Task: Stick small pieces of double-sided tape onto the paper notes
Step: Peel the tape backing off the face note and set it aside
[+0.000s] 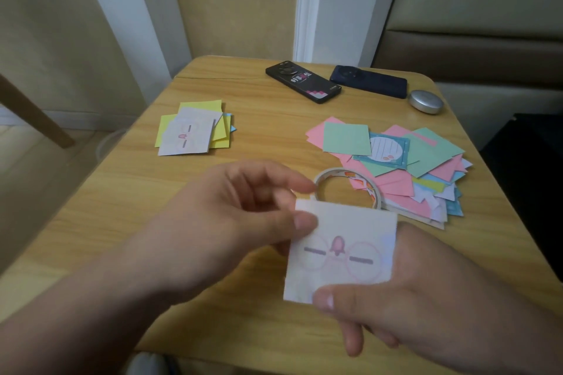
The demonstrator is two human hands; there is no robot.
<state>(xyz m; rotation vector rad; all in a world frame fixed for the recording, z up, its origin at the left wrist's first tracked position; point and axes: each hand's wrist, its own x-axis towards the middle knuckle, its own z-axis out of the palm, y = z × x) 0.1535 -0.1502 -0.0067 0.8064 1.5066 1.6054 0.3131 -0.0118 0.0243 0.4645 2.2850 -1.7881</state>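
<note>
Head view: both hands hold one note (341, 250) up over the near part of the table (137, 207), printed side (cartoon face, pink nose, two round cheeks) toward the camera. Right hand (426, 298) grips it from below: thumb on the bottom edge, fingers behind the paper. Left hand (243, 222) pinches the upper left edge, thumb on the front, other fingers curled. Can't tell if any tape piece is on this note; image is too soft. Tape roll (327, 173) lies flat on the table just behind the note, its near rim hidden by the paper, its right side touching the right pile (411, 161), a loose spread of pink, green and blue notes. Left pile (189, 131) sits well apart at mid-left: yellow notes with two of the same face notes on top. At the far edge are two phones, one black (303, 82), one dark blue (368, 81), side by side, and a silver case (426, 101) just right of them.
</note>
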